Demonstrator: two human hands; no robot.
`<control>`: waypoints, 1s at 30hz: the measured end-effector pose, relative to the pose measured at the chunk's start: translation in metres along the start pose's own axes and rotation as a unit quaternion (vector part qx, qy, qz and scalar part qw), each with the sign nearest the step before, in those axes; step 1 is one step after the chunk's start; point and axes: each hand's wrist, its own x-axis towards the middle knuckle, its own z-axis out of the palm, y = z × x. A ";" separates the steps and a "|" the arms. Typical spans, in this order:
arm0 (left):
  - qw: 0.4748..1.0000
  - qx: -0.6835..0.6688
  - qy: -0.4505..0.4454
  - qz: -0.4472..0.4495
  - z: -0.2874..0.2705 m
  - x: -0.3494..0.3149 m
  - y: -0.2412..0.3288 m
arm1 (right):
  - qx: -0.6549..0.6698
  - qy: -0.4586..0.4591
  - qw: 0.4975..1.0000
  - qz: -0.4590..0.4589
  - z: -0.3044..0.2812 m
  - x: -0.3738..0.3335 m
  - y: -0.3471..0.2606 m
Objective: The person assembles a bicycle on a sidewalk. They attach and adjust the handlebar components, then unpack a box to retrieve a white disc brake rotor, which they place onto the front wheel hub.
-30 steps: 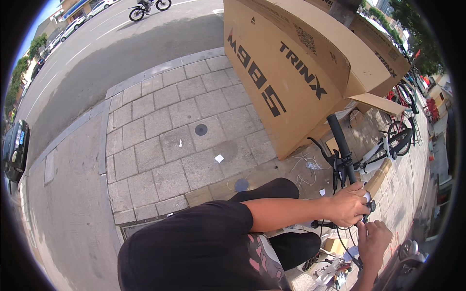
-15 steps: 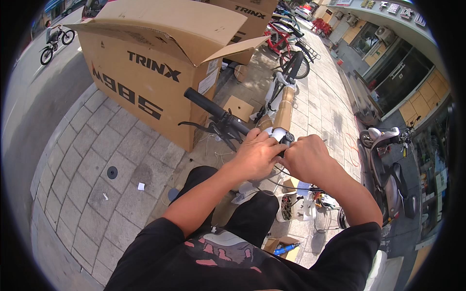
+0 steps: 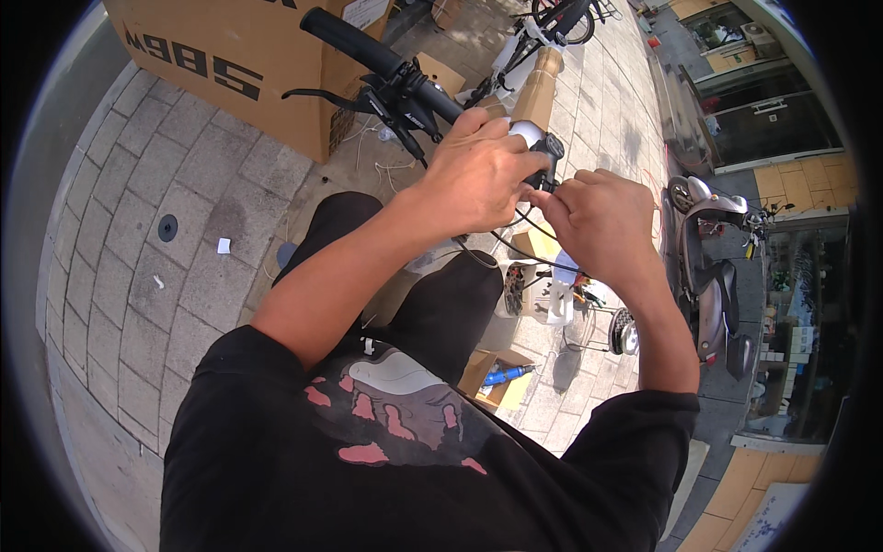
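Observation:
A black bicycle handlebar [image 3: 434, 99] reaches up and left from my hands, with a rubber grip [image 3: 349, 41] on its end and a brake lever [image 3: 324, 96] beside it. My left hand [image 3: 483, 175] is closed round the bar close to the stem [image 3: 549, 152], its thumb and fingers pressed at the stem's front. Curled fingers of my right hand [image 3: 602, 216] meet the left fingertips just below the stem. What the right fingers pinch, if anything, is hidden. Black cables [image 3: 515, 241] hang beneath. Behind the stem, brown cardboard wraps the frame tube [image 3: 541, 87].
A large cardboard box [image 3: 230, 69] stands at the far left. Beyond my knees are a white tray of parts [image 3: 529, 293] and a small open box with a blue tool [image 3: 508, 375]. A scooter [image 3: 713, 267] is parked at right. Paving [image 3: 198, 193] covers the left.
The view has tipped downward, and the handlebar looks nearer and higher in the picture. Both hands stay at the stem; the right one has turned a little and sits slightly lower against it.

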 end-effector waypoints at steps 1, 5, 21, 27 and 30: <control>1.000 0.001 0.007 0.002 0.002 0.000 0.000 | 0.005 0.003 1.000 0.006 0.000 -0.002 0.000; 0.999 0.007 0.039 0.011 0.007 -0.001 -0.001 | 0.029 0.035 0.999 0.025 0.003 -0.005 -0.003; 0.999 -0.010 0.014 0.033 0.005 -0.005 -0.005 | 0.048 0.052 0.997 0.017 0.007 -0.016 0.000; 0.998 0.017 -0.034 0.042 -0.005 -0.003 -0.013 | -0.026 -0.019 0.999 -0.030 -0.032 -0.014 0.017; 0.997 0.043 -0.014 0.057 0.002 -0.003 -0.014 | 0.023 -0.081 0.996 -0.009 -0.030 -0.028 0.009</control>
